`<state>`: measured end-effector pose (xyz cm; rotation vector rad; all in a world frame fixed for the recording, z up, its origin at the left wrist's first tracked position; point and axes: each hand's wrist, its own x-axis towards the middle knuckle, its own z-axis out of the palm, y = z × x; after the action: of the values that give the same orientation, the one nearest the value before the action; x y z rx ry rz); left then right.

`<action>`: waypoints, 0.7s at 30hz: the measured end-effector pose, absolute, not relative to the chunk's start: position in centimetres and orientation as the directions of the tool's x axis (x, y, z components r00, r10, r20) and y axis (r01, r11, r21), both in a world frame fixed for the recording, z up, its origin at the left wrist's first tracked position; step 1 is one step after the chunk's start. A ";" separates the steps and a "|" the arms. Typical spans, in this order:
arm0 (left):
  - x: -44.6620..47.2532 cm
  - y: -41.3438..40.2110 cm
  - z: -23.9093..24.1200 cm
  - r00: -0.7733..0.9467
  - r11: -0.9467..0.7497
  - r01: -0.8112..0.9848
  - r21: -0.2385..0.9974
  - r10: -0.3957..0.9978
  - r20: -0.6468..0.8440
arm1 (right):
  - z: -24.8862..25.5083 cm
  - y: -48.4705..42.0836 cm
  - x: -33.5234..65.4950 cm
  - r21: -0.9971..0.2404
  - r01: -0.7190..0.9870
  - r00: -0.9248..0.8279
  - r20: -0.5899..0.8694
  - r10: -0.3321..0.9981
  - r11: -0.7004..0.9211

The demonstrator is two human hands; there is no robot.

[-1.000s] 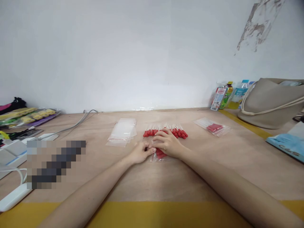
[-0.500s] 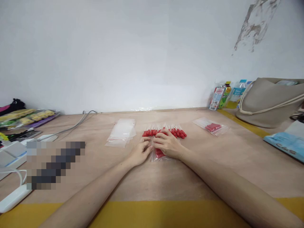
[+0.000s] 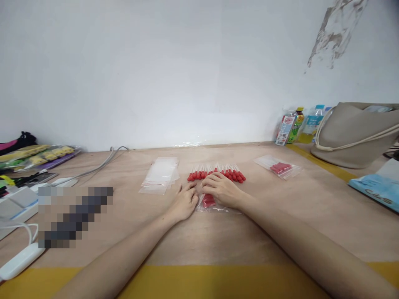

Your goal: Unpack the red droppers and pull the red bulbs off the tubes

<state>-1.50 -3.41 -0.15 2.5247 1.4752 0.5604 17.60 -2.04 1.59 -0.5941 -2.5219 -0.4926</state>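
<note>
A clear zip bag (image 3: 209, 201) with red-tipped sticks inside lies on the table between my hands. My right hand (image 3: 223, 191) reaches over its upper part, fingers curved onto it and hiding much of the bag. Along the bag's left edge rests my left hand (image 3: 185, 203), palm down, with fingers stretched forward and slightly apart; no held object shows in it. Just beyond my hands is a row of loose red-tipped, pale-stemmed sticks (image 3: 197, 176), their red ends facing me. My right fingers partly cover the middle of the row.
Flat clear zip bags (image 3: 160, 174) lie stacked at left. Another zip bag (image 3: 280, 167) holds red pieces at right. Drink containers (image 3: 286, 129), a grey bag (image 3: 355, 135) and a blue packet (image 3: 375, 189) line the right side. A power strip (image 3: 21, 203) and cable (image 3: 99, 166) occupy the left.
My left fingers have loosened from the bag's edge and stretched out, with the hand slightly lower. My right hand has shifted slightly down and right over the bag. The loose sticks stay put.
</note>
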 end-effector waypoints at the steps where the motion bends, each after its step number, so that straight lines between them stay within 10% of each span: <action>1: -1.5 -3.4 -0.2 0.432 -0.492 0.806 0.328 0.869 0.242 | 1.6 -2.1 17.8 0.166 0.519 -0.744 0.570 0.348 0.839; 8: -1.6 -3.7 -0.2 0.338 -0.473 0.780 0.410 0.869 0.360 | 1.8 -3.3 18.2 -0.186 0.530 -0.581 0.631 0.514 0.828; 13: -1.6 -4.2 -0.3 0.339 -0.598 0.728 0.335 0.739 0.582 | 0.9 -5.2 19.5 -0.223 0.617 -0.521 0.604 0.603 0.755; 21: -1.5 -4.1 0.1 0.506 -0.691 0.577 0.436 0.721 0.473 | -0.5 -5.7 21.0 -0.294 0.641 -0.495 0.548 0.674 0.709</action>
<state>-1.55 -4.13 0.09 2.5272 1.1081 0.9512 20.95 -5.72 -0.49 -0.9964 -2.2625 0.0663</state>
